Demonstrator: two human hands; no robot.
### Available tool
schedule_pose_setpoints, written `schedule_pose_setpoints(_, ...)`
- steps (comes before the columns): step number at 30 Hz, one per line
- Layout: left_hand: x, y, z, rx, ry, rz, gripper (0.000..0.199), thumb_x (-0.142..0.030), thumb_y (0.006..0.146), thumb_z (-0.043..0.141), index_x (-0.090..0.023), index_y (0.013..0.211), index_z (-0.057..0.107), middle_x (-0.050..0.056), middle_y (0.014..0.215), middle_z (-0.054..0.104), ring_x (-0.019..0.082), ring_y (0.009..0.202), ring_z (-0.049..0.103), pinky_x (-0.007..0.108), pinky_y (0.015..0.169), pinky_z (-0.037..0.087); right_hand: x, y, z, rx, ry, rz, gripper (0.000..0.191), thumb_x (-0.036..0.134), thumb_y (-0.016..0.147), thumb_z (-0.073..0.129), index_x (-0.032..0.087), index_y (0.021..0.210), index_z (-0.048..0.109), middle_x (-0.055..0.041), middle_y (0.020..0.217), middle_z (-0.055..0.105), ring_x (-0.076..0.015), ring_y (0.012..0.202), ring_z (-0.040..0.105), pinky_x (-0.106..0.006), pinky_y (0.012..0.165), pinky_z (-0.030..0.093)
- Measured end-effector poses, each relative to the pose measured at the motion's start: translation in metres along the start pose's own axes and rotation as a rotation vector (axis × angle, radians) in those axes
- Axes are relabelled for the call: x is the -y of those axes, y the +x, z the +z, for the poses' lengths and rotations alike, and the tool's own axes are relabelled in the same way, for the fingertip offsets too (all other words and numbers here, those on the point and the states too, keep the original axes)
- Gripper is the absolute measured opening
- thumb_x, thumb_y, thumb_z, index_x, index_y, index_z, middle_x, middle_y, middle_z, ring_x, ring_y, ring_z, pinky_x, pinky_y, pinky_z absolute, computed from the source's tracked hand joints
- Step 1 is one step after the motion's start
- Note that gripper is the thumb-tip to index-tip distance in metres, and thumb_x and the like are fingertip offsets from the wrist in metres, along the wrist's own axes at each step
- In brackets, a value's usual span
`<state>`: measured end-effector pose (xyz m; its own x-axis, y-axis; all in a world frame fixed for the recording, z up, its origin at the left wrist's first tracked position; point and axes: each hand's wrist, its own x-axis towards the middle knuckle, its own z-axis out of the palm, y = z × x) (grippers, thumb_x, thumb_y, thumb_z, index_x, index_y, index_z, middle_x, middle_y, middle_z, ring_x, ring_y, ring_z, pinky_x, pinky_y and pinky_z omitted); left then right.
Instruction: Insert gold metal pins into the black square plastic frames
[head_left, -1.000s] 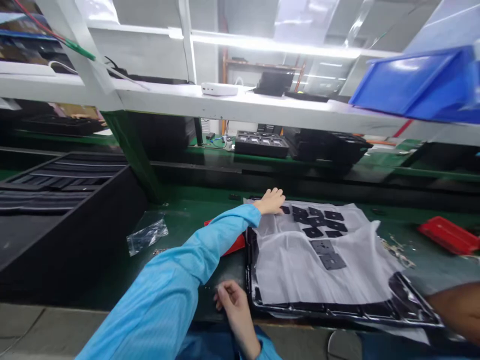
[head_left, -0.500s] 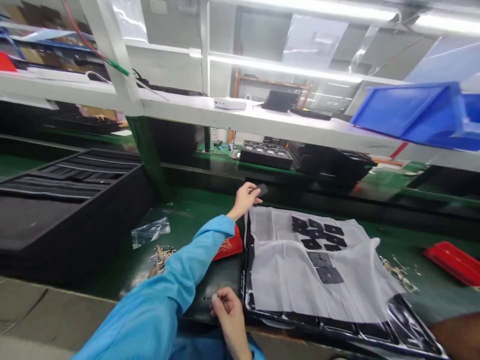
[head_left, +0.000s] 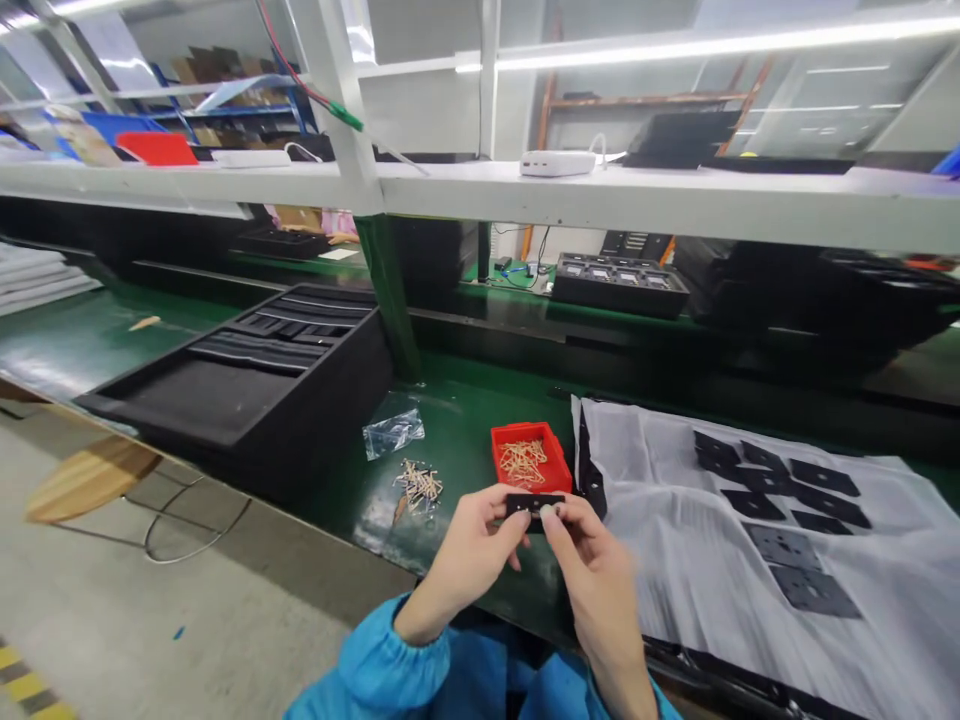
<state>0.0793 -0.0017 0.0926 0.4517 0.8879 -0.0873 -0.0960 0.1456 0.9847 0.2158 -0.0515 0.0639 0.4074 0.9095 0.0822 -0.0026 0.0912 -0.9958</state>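
Note:
In front of me, a small black plate (head_left: 535, 502) with small holes is held between both hands. My left hand (head_left: 476, 550) grips its left end, thumb on the near side. Closed at the right end is my right hand (head_left: 596, 565), its thumb and fingertips pressed on the plate; anything small under them is hidden. Just beyond the fingers stands a red tray (head_left: 557, 470) holding thin pale sticks, cotton-swab-like. More such sticks (head_left: 420, 488) lie loose on the green bench left of it. Several flat black plates (head_left: 814, 592) rest on a white sheet (head_left: 675, 560) at right.
A large black foam box (head_left: 322, 420) occupies the bench at left, near a clear plastic bag (head_left: 394, 434). A white shelf (head_left: 450, 200) and its post (head_left: 390, 290) rise behind. A wooden stool (head_left: 94, 478) stands below the bench edge.
My left hand has come back from the sheet's far corner with the black plate, and my right hand has met it there. The view has swung left, uncovering the red tray.

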Motion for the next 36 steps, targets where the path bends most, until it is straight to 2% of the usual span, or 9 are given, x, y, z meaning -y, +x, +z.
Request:
schedule_pose_setpoints(3, 0.000, -0.001, -0.005, 0.009, 0.014, -0.019, 0.037, -0.044, 0.085, 0.075, -0.011, 0.102, 0.076, 0.005, 0.077, 0.068, 0.011, 0.057, 0.056, 0.019, 0.047, 0.048, -0.001, -0.005, 0.010, 0.007, 0.000, -0.009, 0.028, 0.049, 0.091, 0.071, 0.022, 0.087, 0.070, -0.0039, 0.097, 0.069, -0.0185, 0.090, 0.066, -0.029, 0.083, 0.055)
schedule_pose_setpoints(11, 0.001, -0.010, -0.013, 0.038, 0.060, -0.041, 0.037, -0.043, 0.088, 0.071, -0.010, 0.105, 0.075, 0.002, 0.069, 0.061, 0.010, 0.054, 0.052, 0.020, 0.046, 0.048, 0.003, -0.011, 0.006, 0.015, -0.033, 0.026, 0.028, 0.049, 0.090, 0.072, 0.021, 0.091, 0.072, -0.0043, 0.096, 0.073, -0.0194, 0.091, 0.069, -0.030, 0.085, 0.055)
schedule_pose_setpoints(20, 0.000, -0.015, -0.016, 0.073, 0.056, -0.050, 0.033, -0.040, 0.091, 0.067, -0.012, 0.109, 0.074, 0.004, 0.080, 0.067, 0.007, 0.051, 0.048, 0.019, 0.046, 0.047, 0.004, -0.015, 0.009, -0.007, -0.056, 0.062, 0.032, 0.052, 0.088, 0.074, 0.021, 0.095, 0.074, -0.0057, 0.098, 0.075, -0.0204, 0.089, 0.070, -0.032, 0.082, 0.057)
schedule_pose_setpoints(25, -0.003, -0.020, -0.019, 0.079, 0.071, -0.054, 0.035, -0.041, 0.091, 0.067, -0.012, 0.109, 0.074, 0.003, 0.079, 0.064, 0.008, 0.054, 0.051, 0.020, 0.048, 0.050, 0.007, -0.017, 0.014, -0.044, -0.107, 0.017, 0.030, 0.051, 0.090, 0.071, 0.022, 0.093, 0.073, -0.0045, 0.095, 0.074, -0.0194, 0.088, 0.070, -0.030, 0.080, 0.056)
schedule_pose_setpoints(29, -0.003, -0.021, -0.022, 0.078, 0.079, -0.050, 0.041, -0.051, 0.092, 0.066, -0.013, 0.107, 0.074, 0.001, 0.072, 0.062, 0.010, 0.053, 0.054, 0.021, 0.048, 0.048, 0.012, -0.021, 0.020, -0.080, -0.180, -0.046, 0.027, 0.049, 0.092, 0.069, 0.022, 0.090, 0.073, -0.0041, 0.092, 0.074, -0.0185, 0.086, 0.069, -0.028, 0.077, 0.056)
schedule_pose_setpoints(33, 0.002, -0.020, -0.022, 0.004, 0.133, -0.022, 0.050, -0.060, 0.096, 0.056, -0.014, 0.101, 0.073, -0.001, 0.064, 0.058, 0.010, 0.047, 0.053, 0.021, 0.046, 0.042, 0.018, -0.025, 0.025, -0.103, -0.245, -0.120, 0.023, 0.044, 0.094, 0.067, 0.022, 0.091, 0.072, -0.0045, 0.093, 0.074, -0.0182, 0.086, 0.069, -0.027, 0.077, 0.056)
schedule_pose_setpoints(36, 0.009, -0.021, -0.020, -0.057, 0.173, 0.008, 0.050, -0.060, 0.099, 0.051, -0.015, 0.100, 0.071, -0.002, 0.062, 0.056, 0.010, 0.046, 0.052, 0.020, 0.045, 0.040, 0.020, -0.028, 0.027, -0.116, -0.289, -0.188, 0.020, 0.040, 0.096, 0.065, 0.022, 0.091, 0.072, -0.0051, 0.094, 0.075, -0.0185, 0.088, 0.071, -0.027, 0.078, 0.057)
